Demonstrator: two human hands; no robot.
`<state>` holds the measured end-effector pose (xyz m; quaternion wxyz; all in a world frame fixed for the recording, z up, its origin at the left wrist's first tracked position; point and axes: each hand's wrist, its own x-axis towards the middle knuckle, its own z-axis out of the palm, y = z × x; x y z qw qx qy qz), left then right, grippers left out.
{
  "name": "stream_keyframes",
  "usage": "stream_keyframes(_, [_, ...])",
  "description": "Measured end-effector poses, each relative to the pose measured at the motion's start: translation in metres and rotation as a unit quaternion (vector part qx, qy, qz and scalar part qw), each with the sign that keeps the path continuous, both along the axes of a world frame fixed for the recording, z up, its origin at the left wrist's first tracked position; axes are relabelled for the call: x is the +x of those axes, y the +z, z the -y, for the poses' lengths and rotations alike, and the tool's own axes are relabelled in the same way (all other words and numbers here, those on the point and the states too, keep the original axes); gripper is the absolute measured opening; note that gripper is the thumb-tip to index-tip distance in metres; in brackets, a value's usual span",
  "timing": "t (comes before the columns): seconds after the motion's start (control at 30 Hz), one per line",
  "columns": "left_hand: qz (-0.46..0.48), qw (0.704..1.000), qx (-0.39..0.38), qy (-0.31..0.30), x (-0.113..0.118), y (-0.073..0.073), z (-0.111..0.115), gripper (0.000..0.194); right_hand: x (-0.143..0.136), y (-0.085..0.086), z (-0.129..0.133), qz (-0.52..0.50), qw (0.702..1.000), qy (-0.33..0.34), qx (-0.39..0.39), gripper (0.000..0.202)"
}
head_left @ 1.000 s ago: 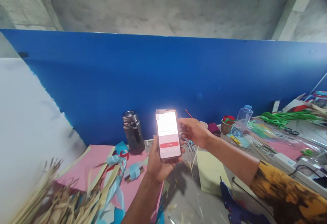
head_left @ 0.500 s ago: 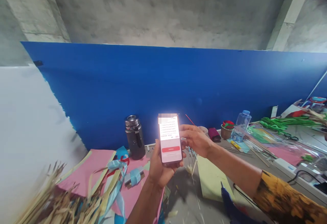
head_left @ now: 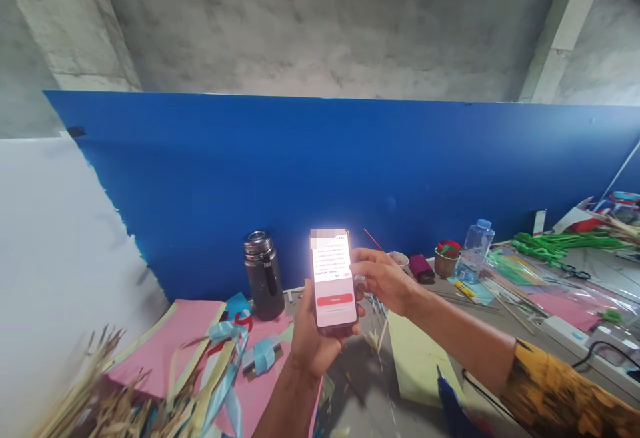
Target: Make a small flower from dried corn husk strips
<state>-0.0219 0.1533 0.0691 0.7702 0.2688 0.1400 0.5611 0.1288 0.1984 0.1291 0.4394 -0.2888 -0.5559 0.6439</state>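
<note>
A smartphone with a lit screen stands upright in front of me. My left hand grips its lower part from below, thumb along the left edge and fingertips curling round the right side. Lines of text and a red button bar show on the display, and a blurred patch covers its top left. My right hand is at the phone's right edge with fingers stretched toward the screen; one fingertip touches or nearly touches it. Below the right forearm lies a yellow-green sheet, with a dark blue tool, perhaps a glue gun, over its edge.
A dark thermos stands left of the phone. Dried stalks, blue ribbon and pink sheets fill the left. Rightward are a plastic bottle, a small pot, scissors and a power strip. A blue partition rises behind.
The whole scene sits slightly lower in the picture. My right fingers have shifted slightly over the phone's right edge, and the text on the screen appears a little moved. The left hand keeps its grip.
</note>
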Motion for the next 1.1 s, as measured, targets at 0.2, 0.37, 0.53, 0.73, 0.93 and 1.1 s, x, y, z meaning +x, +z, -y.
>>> stream_keyframes(0.2, [-0.008,1.000,0.004,0.001,0.0001,-0.0021,-0.0007,0.058,0.0011,-0.0009,-0.0018,0.009,1.000,0.000,0.000,0.023])
stream_keyframes(0.37, [-0.004,1.000,0.008,-0.007,0.0006,-0.0009,-0.0006,0.057,0.0026,-0.0031,-0.0041,0.017,1.000,-0.008,0.007,0.020])
stream_keyframes(0.53, [-0.015,1.000,-0.003,-0.005,0.0009,-0.0008,-0.0016,0.063,0.0037,-0.0024,-0.0048,0.030,0.999,-0.014,0.001,0.019])
stream_keyframes(0.73, [-0.020,1.000,-0.016,-0.006,0.0006,0.0001,-0.0005,0.064,0.0018,0.0004,-0.0036,0.052,0.998,-0.035,0.005,0.019])
stream_keyframes(0.93, [-0.026,1.000,-0.005,-0.008,0.0006,0.0015,0.0005,0.064,0.0010,0.0002,-0.0038,0.057,0.997,-0.044,-0.003,0.019])
stream_keyframes(1.1, [-0.027,1.000,-0.009,-0.009,0.0006,0.0007,0.0002,0.068,0.0016,0.0016,-0.0027,0.060,0.997,-0.044,-0.006,0.029])
